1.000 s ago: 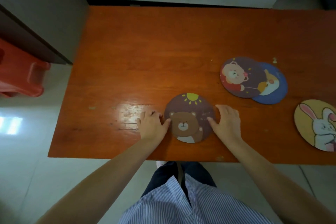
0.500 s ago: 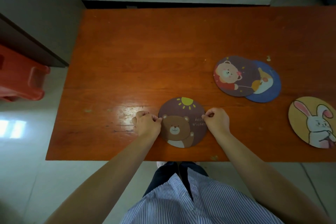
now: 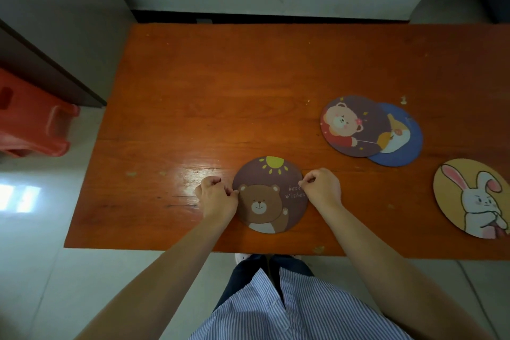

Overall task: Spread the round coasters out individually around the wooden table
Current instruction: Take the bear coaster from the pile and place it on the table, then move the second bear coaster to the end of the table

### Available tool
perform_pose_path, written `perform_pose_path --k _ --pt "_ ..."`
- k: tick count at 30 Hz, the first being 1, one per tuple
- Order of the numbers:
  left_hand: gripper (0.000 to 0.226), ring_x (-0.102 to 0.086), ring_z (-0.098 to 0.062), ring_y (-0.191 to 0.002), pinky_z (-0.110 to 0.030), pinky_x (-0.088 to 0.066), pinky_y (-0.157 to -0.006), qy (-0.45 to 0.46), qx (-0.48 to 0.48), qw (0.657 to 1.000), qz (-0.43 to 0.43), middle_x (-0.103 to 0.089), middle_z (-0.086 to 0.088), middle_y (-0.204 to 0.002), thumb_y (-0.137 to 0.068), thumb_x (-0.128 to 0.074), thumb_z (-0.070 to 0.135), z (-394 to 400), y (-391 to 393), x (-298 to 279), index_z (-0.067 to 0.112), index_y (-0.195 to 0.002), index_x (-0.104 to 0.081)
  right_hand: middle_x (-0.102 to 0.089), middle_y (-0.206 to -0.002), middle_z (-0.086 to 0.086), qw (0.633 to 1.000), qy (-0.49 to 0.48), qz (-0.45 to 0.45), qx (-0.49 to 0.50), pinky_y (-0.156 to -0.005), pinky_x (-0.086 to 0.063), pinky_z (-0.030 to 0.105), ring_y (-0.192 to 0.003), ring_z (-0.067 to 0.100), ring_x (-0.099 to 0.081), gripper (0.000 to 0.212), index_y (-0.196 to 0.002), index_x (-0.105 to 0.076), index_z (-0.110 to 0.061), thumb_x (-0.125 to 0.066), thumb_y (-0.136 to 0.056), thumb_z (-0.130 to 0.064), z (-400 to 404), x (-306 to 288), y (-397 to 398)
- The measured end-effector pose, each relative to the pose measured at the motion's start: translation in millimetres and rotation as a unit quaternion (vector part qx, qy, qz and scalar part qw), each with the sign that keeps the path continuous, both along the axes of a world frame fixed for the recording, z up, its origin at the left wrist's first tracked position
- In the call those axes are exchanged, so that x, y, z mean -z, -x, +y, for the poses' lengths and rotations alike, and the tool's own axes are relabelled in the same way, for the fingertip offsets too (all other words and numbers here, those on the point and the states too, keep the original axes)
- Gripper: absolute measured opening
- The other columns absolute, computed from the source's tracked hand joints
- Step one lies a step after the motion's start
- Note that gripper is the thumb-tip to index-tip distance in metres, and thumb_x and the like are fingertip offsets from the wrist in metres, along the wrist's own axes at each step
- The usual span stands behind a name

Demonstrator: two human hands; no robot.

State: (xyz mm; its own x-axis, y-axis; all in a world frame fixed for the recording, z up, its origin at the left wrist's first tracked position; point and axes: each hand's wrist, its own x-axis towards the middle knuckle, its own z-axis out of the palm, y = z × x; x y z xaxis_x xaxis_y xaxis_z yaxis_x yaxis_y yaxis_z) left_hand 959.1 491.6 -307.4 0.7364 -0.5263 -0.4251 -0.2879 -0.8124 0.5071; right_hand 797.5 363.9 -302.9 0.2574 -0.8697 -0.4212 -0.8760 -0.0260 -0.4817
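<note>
A brown bear coaster [image 3: 269, 196] with a yellow sun lies near the front edge of the wooden table [image 3: 220, 91]. My left hand [image 3: 216, 197] pinches its left rim and my right hand [image 3: 321, 189] pinches its right rim, fingers curled. Further right, a dark coaster with a pink bear [image 3: 354, 125] overlaps a blue coaster [image 3: 404, 143]. A yellow rabbit coaster [image 3: 472, 196] lies alone at the right edge of view.
A red plastic stool [image 3: 33, 119] stands on the floor left of the table, beside a grey cabinet [image 3: 55, 22]. A white wall runs behind the table's far edge. The table's back and left parts are bare wood.
Both hands went from lying flat beside the brown bear coaster to curled fingers pinching its rims. The view has tilted, so everything sits slightly lower in frame.
</note>
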Motion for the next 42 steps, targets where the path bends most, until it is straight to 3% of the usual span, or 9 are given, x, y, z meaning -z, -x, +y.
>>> perform_pose_path --k 6,10,14,18,25,29,32,36,42 --pt "0.014 -0.028 -0.033 -0.123 -0.048 -0.035 -0.095 0.005 0.017 1.000 -0.023 -0.042 -0.011 -0.129 -0.081 -0.064 0.020 3 4 -2 0.007 -0.077 -0.058 -0.065 -0.102 0.010 0.995 -0.017 0.048 -0.088 -0.070 -0.052 0.035 -0.087 0.025 -0.062 0.018 -0.075 -0.060 -0.012 -0.064 -0.085 -0.027 -11 -12 2" --pt "0.037 -0.031 -0.039 -0.125 -0.051 -0.035 -0.099 0.020 0.108 0.986 -0.126 -0.039 -0.020 -0.134 -0.080 -0.062 0.016 -1 7 -1 0.006 -0.113 -0.051 -0.059 -0.114 0.012 0.975 0.158 0.083 -0.131 -0.089 -0.047 0.043 -0.108 0.028 -0.052 0.033 -0.109 -0.058 -0.009 -0.064 -0.084 -0.030 -43 -21 13" --pt "0.059 -0.003 -0.024 -0.144 -0.042 -0.011 -0.116 0.070 0.272 0.950 -0.135 -0.015 -0.009 -0.155 -0.091 -0.045 0.029 -20 18 8 0.011 -0.142 -0.020 -0.054 -0.126 0.012 0.948 0.212 0.152 -0.184 -0.095 -0.043 0.046 -0.116 0.030 -0.048 0.039 -0.119 -0.053 -0.008 -0.063 -0.085 -0.023 -77 -20 28" --pt "0.062 0.019 -0.012 -0.136 -0.035 0.009 -0.115 -0.015 0.399 0.899 -0.179 0.002 0.000 -0.157 -0.094 -0.021 0.049 -18 29 33 0.020 -0.145 -0.002 -0.061 -0.115 0.012 0.938 0.201 0.160 -0.233 -0.089 -0.046 0.041 -0.108 0.028 -0.054 0.022 -0.109 -0.059 -0.005 -0.055 -0.089 -0.014 -84 -9 44" --pt "0.062 0.025 -0.014 -0.133 -0.037 0.012 -0.114 -0.051 0.401 0.895 -0.191 0.015 0.008 -0.149 -0.093 -0.017 0.051 -15 29 40 0.022 -0.145 0.000 -0.062 -0.107 0.019 0.919 0.221 0.170 -0.279 -0.079 -0.049 0.040 -0.100 0.033 -0.055 0.022 -0.102 -0.059 0.004 -0.048 -0.083 0.004 -86 -7 48" --pt "0.061 0.022 -0.013 -0.137 -0.037 0.013 -0.115 -0.057 0.410 0.894 -0.171 0.012 0.007 -0.153 -0.093 -0.015 0.051 -14 28 37 0.022 -0.144 0.002 -0.058 -0.102 0.019 0.942 0.219 0.159 -0.200 -0.073 -0.049 0.040 -0.091 0.032 -0.053 0.018 -0.098 -0.054 0.001 -0.048 -0.081 0.004 -82 -13 34" --pt "0.061 0.011 -0.014 -0.143 -0.040 0.009 -0.117 -0.054 0.397 0.903 -0.153 0.003 0.003 -0.157 -0.093 -0.017 0.050 -5 15 29 0.021 -0.145 -0.004 -0.057 -0.095 0.026 0.957 0.237 0.072 -0.154 -0.065 -0.045 0.042 -0.085 0.037 -0.052 0.015 -0.091 -0.054 0.005 -0.047 -0.079 0.011 -71 -25 5" --pt "0.061 0.007 -0.017 -0.144 -0.041 0.003 -0.118 -0.058 0.326 0.929 -0.166 -0.002 -0.001 -0.158 -0.094 -0.018 0.049 30 -34 23 0.019 -0.145 -0.007 -0.059 -0.090 0.028 0.944 0.264 -0.008 -0.196 -0.062 -0.047 0.044 -0.081 0.040 -0.055 0.011 -0.087 -0.057 0.009 -0.048 -0.081 0.012 -27 -33 -56" --pt "0.060 0.001 -0.019 -0.145 -0.042 -0.005 -0.118 -0.099 0.292 0.930 -0.201 -0.009 -0.003 -0.157 -0.094 -0.023 0.046 112 -153 17 0.017 -0.144 -0.010 -0.058 -0.100 0.023 0.944 0.229 -0.021 -0.238 -0.066 -0.046 0.042 -0.088 0.038 -0.054 0.019 -0.097 -0.055 0.006 -0.044 -0.083 0.010 65 -19 -165"
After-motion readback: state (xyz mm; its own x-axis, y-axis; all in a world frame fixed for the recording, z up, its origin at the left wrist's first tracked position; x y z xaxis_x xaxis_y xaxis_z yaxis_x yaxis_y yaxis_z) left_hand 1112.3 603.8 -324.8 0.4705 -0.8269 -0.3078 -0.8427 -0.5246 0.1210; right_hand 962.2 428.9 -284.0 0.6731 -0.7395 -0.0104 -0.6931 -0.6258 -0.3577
